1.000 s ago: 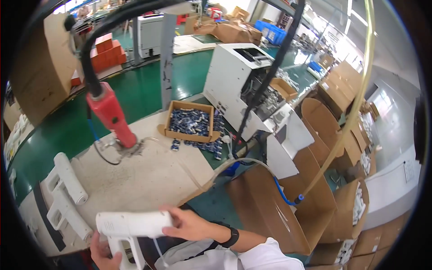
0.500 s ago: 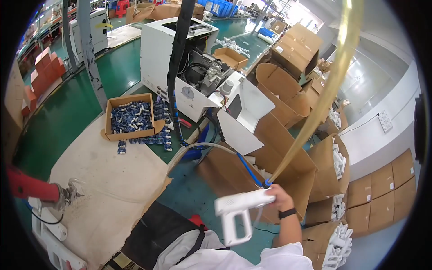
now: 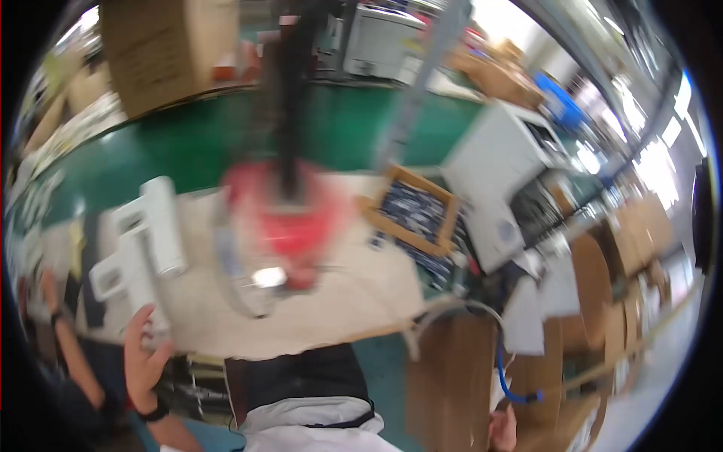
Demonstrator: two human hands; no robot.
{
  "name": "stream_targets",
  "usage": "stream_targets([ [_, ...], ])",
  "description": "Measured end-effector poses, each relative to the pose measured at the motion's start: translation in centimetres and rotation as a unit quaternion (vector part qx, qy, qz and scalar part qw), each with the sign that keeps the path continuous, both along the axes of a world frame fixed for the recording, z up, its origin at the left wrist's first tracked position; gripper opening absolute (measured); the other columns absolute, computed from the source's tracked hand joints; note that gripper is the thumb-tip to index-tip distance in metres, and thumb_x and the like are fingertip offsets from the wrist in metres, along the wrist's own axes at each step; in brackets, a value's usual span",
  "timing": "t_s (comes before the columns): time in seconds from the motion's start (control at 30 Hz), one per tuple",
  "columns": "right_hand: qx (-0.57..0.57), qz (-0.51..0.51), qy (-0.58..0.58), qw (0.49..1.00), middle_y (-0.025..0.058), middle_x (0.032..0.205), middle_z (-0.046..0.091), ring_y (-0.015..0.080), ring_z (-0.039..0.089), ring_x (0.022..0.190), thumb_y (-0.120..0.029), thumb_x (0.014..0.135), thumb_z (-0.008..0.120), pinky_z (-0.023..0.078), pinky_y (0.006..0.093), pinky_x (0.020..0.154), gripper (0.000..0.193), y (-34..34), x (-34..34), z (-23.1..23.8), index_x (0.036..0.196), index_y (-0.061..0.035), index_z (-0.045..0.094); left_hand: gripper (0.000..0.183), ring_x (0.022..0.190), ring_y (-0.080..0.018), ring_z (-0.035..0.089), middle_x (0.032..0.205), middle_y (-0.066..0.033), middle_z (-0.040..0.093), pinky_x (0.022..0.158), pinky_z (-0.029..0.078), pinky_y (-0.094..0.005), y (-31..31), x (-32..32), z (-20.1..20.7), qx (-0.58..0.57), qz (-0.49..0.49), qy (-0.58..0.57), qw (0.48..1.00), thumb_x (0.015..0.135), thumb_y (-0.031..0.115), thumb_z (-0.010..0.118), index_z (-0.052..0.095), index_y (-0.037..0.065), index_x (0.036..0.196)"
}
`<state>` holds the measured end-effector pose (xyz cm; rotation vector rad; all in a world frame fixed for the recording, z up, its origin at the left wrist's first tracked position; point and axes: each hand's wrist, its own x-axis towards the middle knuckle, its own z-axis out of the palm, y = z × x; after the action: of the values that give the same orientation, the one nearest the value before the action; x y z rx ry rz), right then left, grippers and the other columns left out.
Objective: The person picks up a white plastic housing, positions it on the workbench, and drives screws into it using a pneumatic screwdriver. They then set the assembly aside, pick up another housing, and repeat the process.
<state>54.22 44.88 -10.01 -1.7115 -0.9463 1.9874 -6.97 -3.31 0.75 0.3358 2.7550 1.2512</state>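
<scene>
Gently, nearer white case (image 3: 140,276) is best held, eight o'clock; left hand's (image 3: 148,358), right hand's (image 3: 504,429) grip cannot be told.

Left hand (image 3: 147,361) at lower white housing (image 3: 140,282); right hand (image 3: 503,429) by carton (image 3: 450,384)

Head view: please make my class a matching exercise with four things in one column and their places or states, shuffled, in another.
1. White gun-shaped devices
2. Small open carton
3. Red tool
4. Blue tube

A. Curved, at lower right
B. Badly blurred, left of picture centre
C. On the beige worktop's left side
D. Holds small dark parts

Pairs: 1-C, 2-D, 3-B, 4-A
</scene>
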Motion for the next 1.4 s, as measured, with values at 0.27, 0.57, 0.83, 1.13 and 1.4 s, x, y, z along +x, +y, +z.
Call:
stream_targets([
  [0.27,0.151,0.501,0.032,0.852,0.0041,0.063,0.062,0.0121,0.056,0.049,-0.02,0.089,0.064,0.042,0.0245,0.044,0.023,-2.3,-21.2,12.2,0.099,0.0008,0.063,0.06,0.107,-0.0297,0.053,0.121,-0.0149,0.054,0.09,0.045,-0.0379,-1.0,-2.0,3.3,-0.094,-0.061,0.182,0.977,0.065,0.009,0.072,0.055,0.005,0.122],
  [0.57,0.472,0.363,0.317,0.738,0.0084,0.099,0.065,0.017,0.064,0.084,-0.013,0.082,0.068,0.053,0.0269,0.071,0.042,-14.0,-48.5,17.0,0.118,0.0014,0.054,0.045,0.119,-0.0337,0.048,0.142,-0.0116,0.04,0.088,0.046,-0.0472,5.4,-12.2,1.1,-0.41,-0.198,0.314,0.833,0.08,0.015,0.059,0.057,0.03,0.122],
  [0.83,0.504,0.21,0.417,0.727,0.0084,0.115,0.056,0.015,0.055,0.1,0.003,0.081,0.062,0.045,0.028,0.086,0.056,-16.6,-62.4,20.9,0.131,-0.0013,0.038,0.022,0.129,-0.0313,0.042,0.131,0.004,0.054,0.1,0.032,-0.0591,6.2,-15.6,-2.6,-0.486,-0.249,0.343,0.764,0.087,0.026,0.053,0.069,0.034,0.099],
  [1.13,0.415,0.24,0.466,0.743,0.0096,0.101,0.061,0.0102,0.056,0.068,-0.003,0.088,0.057,0.045,0.022,0.058,0.031,-14.6,-61.4,19.7,0.117,0.0011,0.049,0.016,0.126,-0.0301,0.046,0.114,-0.0002,0.061,0.104,0.03,-0.0589,11.8,-13.5,-1.1,-0.37,-0.27,0.425,0.78,0.084,0.024,0.055,0.067,0.025,0.094],
  [1.4,0.432,0.203,0.435,0.763,0.0105,0.09,0.061,0.0104,0.054,0.06,-0.009,0.089,0.057,0.043,0.0224,0.054,0.027,-13.0,-58.2,20.3,0.112,0.0031,0.053,0.019,0.138,-0.0313,0.029,0.134,-0.0022,0.048,0.108,0.023,-0.0602,13.6,-15.4,-3.4,-0.355,-0.254,0.417,0.797,0.084,0.019,0.056,0.062,0.022,0.101],
])
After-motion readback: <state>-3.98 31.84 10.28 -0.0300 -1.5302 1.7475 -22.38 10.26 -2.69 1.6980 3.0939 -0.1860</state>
